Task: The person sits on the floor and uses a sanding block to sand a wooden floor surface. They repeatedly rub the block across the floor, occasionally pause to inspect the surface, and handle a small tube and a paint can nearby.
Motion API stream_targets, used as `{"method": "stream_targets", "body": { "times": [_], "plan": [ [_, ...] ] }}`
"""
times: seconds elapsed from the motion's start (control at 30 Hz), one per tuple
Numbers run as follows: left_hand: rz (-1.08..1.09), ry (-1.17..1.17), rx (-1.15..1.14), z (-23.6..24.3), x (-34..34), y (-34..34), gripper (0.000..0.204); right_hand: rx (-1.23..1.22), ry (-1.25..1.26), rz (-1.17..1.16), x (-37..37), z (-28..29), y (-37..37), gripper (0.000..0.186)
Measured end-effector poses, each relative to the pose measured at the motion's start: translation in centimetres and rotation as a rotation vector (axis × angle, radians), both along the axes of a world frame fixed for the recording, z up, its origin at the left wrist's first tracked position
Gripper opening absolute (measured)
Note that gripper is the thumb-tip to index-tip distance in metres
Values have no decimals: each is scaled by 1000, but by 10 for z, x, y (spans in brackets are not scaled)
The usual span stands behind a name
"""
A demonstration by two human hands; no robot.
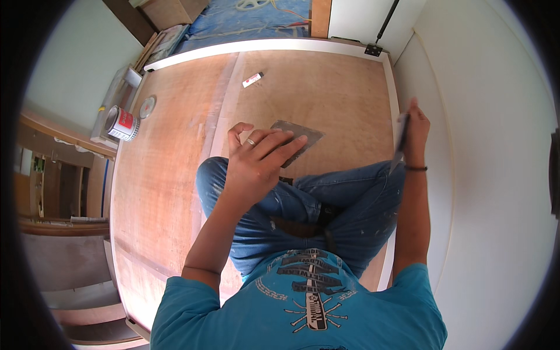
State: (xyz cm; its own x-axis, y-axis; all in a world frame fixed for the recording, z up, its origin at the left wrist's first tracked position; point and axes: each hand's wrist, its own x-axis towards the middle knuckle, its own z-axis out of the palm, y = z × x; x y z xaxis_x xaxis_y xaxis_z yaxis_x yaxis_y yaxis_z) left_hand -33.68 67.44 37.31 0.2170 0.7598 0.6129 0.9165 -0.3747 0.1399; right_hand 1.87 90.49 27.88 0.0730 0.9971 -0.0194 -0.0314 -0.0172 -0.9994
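Nearest my cam: teal shirt [251, 315], then crossed legs in jeans [356, 192]. My left hand [256, 154] is clamped on a grey plate [314, 137] just past the lap, and the right hand [417, 131] is closed around a knife [402, 133] beside the white wall [496, 151]. Further out on the left I've got a can [122, 123] and a lid [147, 107], then a tube [252, 80] lying on the wood panel [338, 87], with blue sheeting [245, 20] way at the back.

Lettering [312, 281] on teal T-shirt [239, 318], red/wht label [125, 119] on tin [121, 125], sm. red mark [247, 83] on wht tube [252, 79].
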Motion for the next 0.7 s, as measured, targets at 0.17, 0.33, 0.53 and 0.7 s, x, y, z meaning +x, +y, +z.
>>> {"method": "stream_targets", "body": {
  "times": [0.17,0.33,0.53,0.7],
  "plan": [
    [-8,-97,22,-2,1,5,58,-330,829,22,61,-63,35,29],
    [20,-168,-44,-5,1,3,51,-245,504,76,-12,-52,-19,36],
    [102,-1113,-392,-14,12,1,35,-423,452,218,-87,-63,-47,39],
    [15,-1534,-440,-42,10,0,40,-561,542,25,-123,-77,-59,37]
  ]
}}
